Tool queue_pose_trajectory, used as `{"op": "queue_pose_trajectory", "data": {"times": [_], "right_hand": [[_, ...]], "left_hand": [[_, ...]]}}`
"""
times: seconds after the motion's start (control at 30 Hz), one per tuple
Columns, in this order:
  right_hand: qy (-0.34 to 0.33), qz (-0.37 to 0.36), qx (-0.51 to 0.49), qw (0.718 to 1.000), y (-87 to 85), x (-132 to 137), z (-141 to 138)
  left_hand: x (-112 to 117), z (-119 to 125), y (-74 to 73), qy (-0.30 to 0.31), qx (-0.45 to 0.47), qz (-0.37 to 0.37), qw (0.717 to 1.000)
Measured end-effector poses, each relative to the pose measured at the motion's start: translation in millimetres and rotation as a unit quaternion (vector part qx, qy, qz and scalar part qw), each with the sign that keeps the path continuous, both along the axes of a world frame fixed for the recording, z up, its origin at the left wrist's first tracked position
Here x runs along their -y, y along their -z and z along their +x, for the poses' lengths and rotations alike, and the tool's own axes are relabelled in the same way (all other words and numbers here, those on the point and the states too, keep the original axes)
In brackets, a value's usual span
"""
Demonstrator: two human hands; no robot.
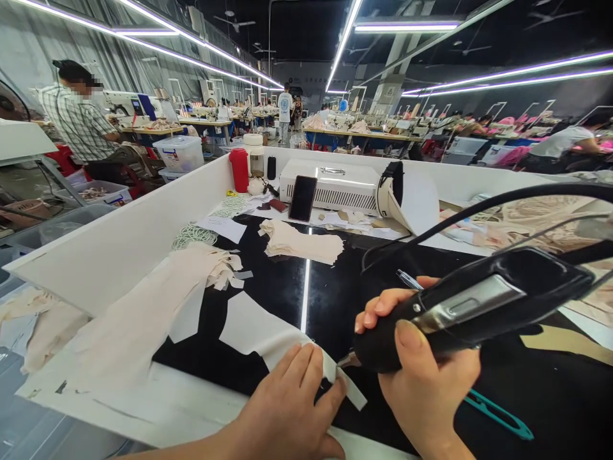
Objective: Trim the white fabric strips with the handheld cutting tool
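Observation:
My left hand [292, 402] is closed on the near edge of a pale fabric piece [249, 322], its fingers pressing the cloth against the black work surface [211, 370] and its thumb close to the tool tip. In my right hand [421, 377] is a black corded handheld tool [460, 306], gripped around its body. The tool's pointed metal tip [348, 361] touches or nearly touches the fabric beside my left fingertips. A narrow end of the fabric sticks out past my left thumb. Behind my right fingers shows part of a pen [407, 279].
A stack of pale fabric pieces [301, 243] and a larger fabric pile [143, 306] lie beyond and left. A phone [302, 198] leans on a white vented box [330, 182]. At right are a black cable [460, 214] and a slotted teal item [500, 415]. White walls edge the table.

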State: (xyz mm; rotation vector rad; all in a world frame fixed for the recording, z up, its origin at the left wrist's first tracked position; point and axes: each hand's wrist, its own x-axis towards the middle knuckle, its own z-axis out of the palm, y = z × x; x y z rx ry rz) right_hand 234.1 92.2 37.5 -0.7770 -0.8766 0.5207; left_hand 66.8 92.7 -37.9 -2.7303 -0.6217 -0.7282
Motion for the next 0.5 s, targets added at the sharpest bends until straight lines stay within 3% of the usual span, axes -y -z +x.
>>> {"op": "queue_pose_trajectory", "data": {"times": [0.33, 0.5], "right_hand": [[-0.015, 0.011, -0.003, 1.000, -1.0, -9.6, -3.4], [-0.023, -0.004, 0.008, 1.000, 0.3, -8.0, -5.1]], "left_hand": [[-1.7, -1.0, 2.8, 0.012, 0.009, -0.003, 1.000], [-4.2, -4.9, -3.8, 0.038, 0.019, -0.017, 0.999]]}}
